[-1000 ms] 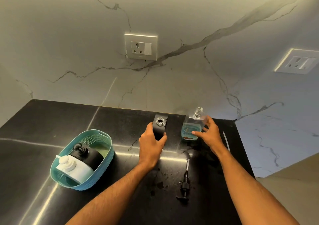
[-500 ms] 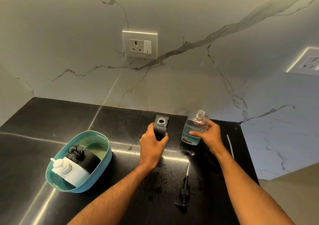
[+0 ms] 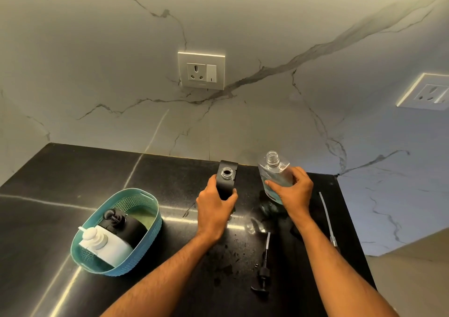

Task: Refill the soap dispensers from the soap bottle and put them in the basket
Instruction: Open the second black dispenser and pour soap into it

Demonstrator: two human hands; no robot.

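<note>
Your left hand [image 3: 215,209] grips the open black dispenser [image 3: 227,179] near the counter's back edge; your right hand [image 3: 294,190] holds the uncapped soap bottle [image 3: 273,174]. Narrow neck: misaligned pouring risks spillage.

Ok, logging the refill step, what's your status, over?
Left hand grips open black dispenser, upright on counter. Right hand holds uncapped soap bottle. Two dispensers in basket. Black pump lies near, pour path clear.

We see a glossy black stone desk [image 3: 73,175], veined marble wall [image 3: 97,49], clear plastic soap bottle [image 3: 274,170], and perforated teal plastic basket [image 3: 150,234].
</note>
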